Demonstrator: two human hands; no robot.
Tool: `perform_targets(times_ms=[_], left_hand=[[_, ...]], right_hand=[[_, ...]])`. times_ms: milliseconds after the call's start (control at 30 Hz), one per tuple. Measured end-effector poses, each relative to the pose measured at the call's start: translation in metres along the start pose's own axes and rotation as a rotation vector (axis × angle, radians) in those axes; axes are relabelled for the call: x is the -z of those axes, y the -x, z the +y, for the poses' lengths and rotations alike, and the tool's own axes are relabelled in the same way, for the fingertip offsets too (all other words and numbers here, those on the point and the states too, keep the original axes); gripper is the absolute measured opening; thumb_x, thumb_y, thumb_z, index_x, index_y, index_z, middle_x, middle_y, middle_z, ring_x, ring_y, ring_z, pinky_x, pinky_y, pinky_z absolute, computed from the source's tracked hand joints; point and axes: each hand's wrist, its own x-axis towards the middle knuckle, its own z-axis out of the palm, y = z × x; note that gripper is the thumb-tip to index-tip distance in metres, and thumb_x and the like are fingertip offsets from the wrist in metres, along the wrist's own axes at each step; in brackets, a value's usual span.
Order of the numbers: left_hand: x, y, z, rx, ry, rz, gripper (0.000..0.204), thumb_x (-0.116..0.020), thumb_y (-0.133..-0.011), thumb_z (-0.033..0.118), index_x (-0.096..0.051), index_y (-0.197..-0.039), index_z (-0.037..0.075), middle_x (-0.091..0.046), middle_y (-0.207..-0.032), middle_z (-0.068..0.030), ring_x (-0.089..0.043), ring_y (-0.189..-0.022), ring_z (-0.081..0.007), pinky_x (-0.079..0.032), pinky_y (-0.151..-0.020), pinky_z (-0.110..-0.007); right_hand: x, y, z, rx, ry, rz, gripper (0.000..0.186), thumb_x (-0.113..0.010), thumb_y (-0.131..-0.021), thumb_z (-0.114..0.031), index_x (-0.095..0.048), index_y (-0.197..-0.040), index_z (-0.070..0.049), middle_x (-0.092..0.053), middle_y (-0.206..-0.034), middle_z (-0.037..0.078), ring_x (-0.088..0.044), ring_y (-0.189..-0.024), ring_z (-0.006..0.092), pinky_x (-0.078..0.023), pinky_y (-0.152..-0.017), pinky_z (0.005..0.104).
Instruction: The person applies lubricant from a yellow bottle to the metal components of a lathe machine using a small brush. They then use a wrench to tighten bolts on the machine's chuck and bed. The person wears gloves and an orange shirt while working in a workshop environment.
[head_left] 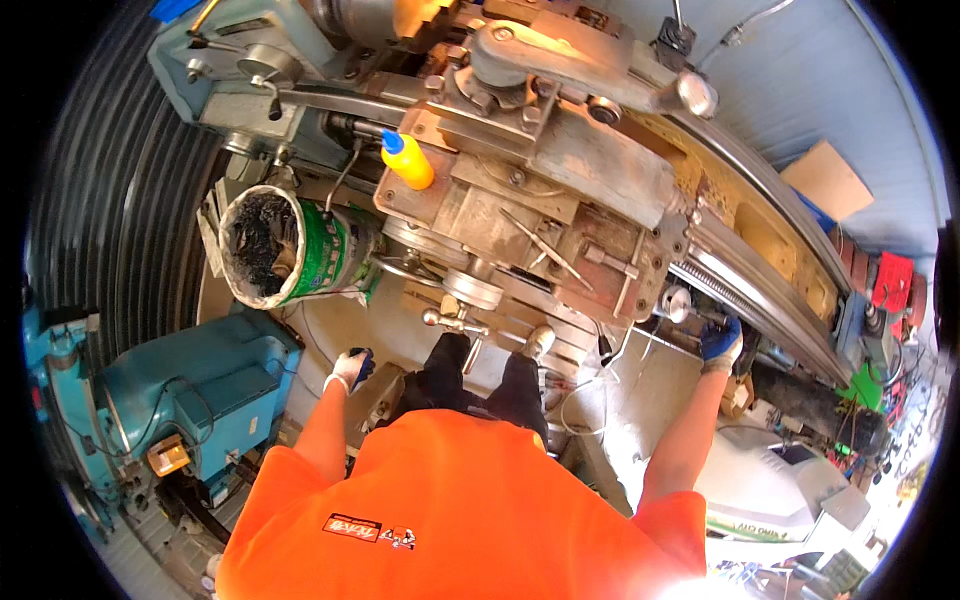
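Observation:
In front of me stands a metal lathe with its carriage (480,215) and a big clamping lever (580,62) on the tool post. My right hand (722,342), in a white and blue glove, is closed round a lever beside the lathe's lead screw (720,290); the fingers partly hide the grip. Beside my body, away from the lathe, my left hand (352,368) hangs in a similar glove with its fingers curled in; nothing shows in it. A yellow squeeze bottle (411,166) with a blue cap stands on the carriage. A thin metal rod (547,247) lies there too.
A green and white bucket (325,245) of dark scrap stands left of the carriage handwheel (472,290). Farther left is a teal machine (195,390). To the right are a pale machine casing (770,485), cables, and a cardboard piece (828,180) against the wall.

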Motion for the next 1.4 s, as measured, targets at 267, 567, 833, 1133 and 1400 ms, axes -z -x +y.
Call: perform_targets(times_ms=[267,567,833,1133,1400], left_hand=[[-0.009,0.013,-0.017,0.051,-0.276,0.031,0.02,-0.045,-0.096,0.022,-0.058,-0.108,0.012,-0.064,-0.099,-0.0059,-0.063,-0.089,-0.02,-0.05,-0.07,-0.03],[-0.056,0.014,0.016,0.163,0.171,0.05,0.034,-0.041,-0.098,0.031,-0.057,-0.117,0.008,-0.065,-0.099,-0.0101,-0.061,-0.082,-0.0228,-0.047,-0.065,-0.031],[-0.052,0.022,-0.038,0.153,0.309,0.067,0.037,-0.052,-0.092,0.035,-0.056,-0.12,0.011,-0.061,-0.102,-0.015,-0.059,-0.093,-0.0294,-0.047,-0.073,-0.035],[-0.129,0.057,-0.034,0.037,-1.191,-0.092,0.014,-0.047,-0.1,0.025,-0.054,-0.105,0.014,-0.057,-0.091,-0.0065,-0.056,-0.085,-0.0236,-0.048,-0.07,-0.034],[-0.131,0.068,-0.064,0.177,0.446,-0.086,0.02,-0.044,-0.099,0.035,-0.052,-0.095,0.017,-0.052,-0.082,-0.0064,-0.052,-0.076,-0.0232,-0.039,-0.055,-0.035]], right_hand=[[-0.028,0.023,-0.016,0.122,0.107,-0.028,0.026,-0.052,-0.093,-0.016,-0.069,-0.111,-0.006,-0.07,-0.109,0.005,-0.066,-0.092,0.0204,-0.053,-0.073,0.0329],[-0.023,0.019,-0.02,0.095,0.065,-0.004,0.024,-0.055,-0.091,-0.016,-0.07,-0.108,-0.007,-0.07,-0.102,0.005,-0.067,-0.082,0.0173,-0.052,-0.064,0.0267],[-0.024,0.013,-0.014,0.148,0.034,-0.107,0.025,-0.055,-0.091,-0.012,-0.07,-0.109,-0.003,-0.07,-0.097,0.009,-0.069,-0.086,0.0203,-0.056,-0.071,0.03],[-0.04,0.03,-0.03,0.049,0.071,-0.031,0.03,-0.053,-0.089,-0.018,-0.07,-0.109,-0.004,-0.07,-0.099,0.011,-0.07,-0.086,0.025,-0.058,-0.075,0.0339],[-0.034,0.013,-0.02,0.085,0.055,-0.009,0.03,-0.053,-0.091,-0.021,-0.071,-0.107,-0.003,-0.071,-0.095,0.012,-0.07,-0.077,0.0241,-0.059,-0.069,0.0375]])
